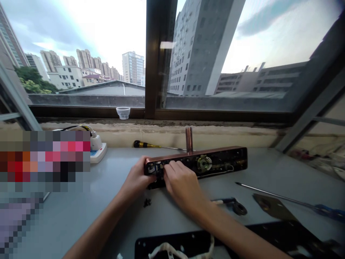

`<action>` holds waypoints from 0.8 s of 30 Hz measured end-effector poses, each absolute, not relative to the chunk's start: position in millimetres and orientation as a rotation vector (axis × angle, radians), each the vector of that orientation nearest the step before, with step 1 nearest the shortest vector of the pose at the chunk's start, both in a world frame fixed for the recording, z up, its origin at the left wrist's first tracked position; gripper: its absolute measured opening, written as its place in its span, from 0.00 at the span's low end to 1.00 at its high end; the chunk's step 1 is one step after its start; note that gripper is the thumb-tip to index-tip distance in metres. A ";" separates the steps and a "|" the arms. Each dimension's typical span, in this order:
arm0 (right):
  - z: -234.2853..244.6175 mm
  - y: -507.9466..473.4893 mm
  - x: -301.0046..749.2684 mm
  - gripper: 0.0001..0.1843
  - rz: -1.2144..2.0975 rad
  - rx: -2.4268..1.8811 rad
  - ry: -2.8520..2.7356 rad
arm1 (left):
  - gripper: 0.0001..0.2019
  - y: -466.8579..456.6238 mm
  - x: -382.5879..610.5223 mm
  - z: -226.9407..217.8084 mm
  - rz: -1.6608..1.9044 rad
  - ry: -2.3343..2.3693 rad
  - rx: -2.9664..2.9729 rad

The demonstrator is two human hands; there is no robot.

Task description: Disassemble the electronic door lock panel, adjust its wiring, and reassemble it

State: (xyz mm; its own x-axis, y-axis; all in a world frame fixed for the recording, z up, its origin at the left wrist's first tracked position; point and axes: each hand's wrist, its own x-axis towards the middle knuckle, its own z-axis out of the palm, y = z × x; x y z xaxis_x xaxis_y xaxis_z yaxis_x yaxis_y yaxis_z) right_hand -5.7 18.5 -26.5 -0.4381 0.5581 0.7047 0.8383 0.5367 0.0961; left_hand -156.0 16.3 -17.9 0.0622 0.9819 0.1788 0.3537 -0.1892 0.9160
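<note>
A long copper-brown door lock body [215, 160] stands on its edge on the grey table [113, 187], its open inner side with a round brass mechanism facing me and a short handle stub sticking up. My left hand [138, 176] wraps around the lock's left end and holds it steady. My right hand [179, 181] has its fingers pinched together inside the left part of the open side; what they pinch is hidden. A few small dark screws [147, 202] lie on the table just below my left hand.
A yellow-handled screwdriver [151, 145] lies behind the lock. A blue-handled screwdriver [302, 205], a brown plate [272, 207] and a small dark ring part [238, 208] lie at the right. A black plate [188, 242] with white cable lies near me. A power strip [97, 147] sits left.
</note>
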 end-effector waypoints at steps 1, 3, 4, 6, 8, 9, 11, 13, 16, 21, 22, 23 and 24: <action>-26.3 19.1 -4.8 0.07 -0.603 -1.114 -2.156 | 0.19 16.3 -156.0 -18.5 1.134 1.349 1.630; -26.0 20.0 -3.0 0.08 -0.627 -1.094 -2.155 | 0.19 16.3 -156.0 -19.9 1.142 1.333 1.625; -25.9 20.2 -2.2 0.09 -0.637 -1.082 -2.156 | 0.19 16.2 -156.1 -20.6 1.145 1.327 1.626; -26.0 20.3 -0.7 0.10 -0.656 -1.057 -2.167 | 0.19 16.1 -156.0 -21.6 1.146 1.327 1.628; -26.2 20.1 0.2 0.10 -0.667 -1.035 -2.179 | 0.19 16.3 -155.9 -21.8 1.145 1.338 1.630; -26.1 20.1 0.4 0.11 -0.665 -1.030 -2.183 | 0.19 16.4 -155.8 -21.7 1.145 1.342 1.632; -25.8 20.3 0.5 0.11 -0.646 -1.030 -2.186 | 0.19 16.5 -155.6 -21.1 1.148 1.341 1.630; -25.0 21.3 0.8 0.11 -0.612 -1.032 -2.187 | 0.18 16.4 -155.6 -20.4 1.151 1.336 1.620; -23.2 23.8 2.6 0.12 -0.548 -0.998 -2.216 | 0.18 16.3 -156.0 -20.4 1.153 1.332 1.612; -20.2 27.6 6.8 0.12 -0.480 -0.925 -2.279 | 0.19 17.5 -156.8 -23.1 1.149 1.328 1.621; -20.0 27.9 6.9 0.12 -0.473 -0.925 -2.282 | 0.19 17.7 -156.8 -23.3 1.152 1.324 1.621; -20.0 28.2 6.8 0.12 -0.468 -0.927 -2.285 | 0.18 17.9 -156.7 -23.3 1.154 1.321 1.621; -20.2 28.5 6.5 0.12 -0.464 -0.930 -2.288 | 0.18 17.9 -156.6 -23.1 1.155 1.321 1.620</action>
State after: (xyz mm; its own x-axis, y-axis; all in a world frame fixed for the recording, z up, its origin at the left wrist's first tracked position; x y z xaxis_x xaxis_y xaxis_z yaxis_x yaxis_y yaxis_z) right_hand 6.5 28.5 -20.2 -0.5614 0.5010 0.6587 0.7178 0.6909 0.0863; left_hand -156.6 17.9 -23.1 0.0661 0.9797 0.1892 0.3184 -0.2004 0.9265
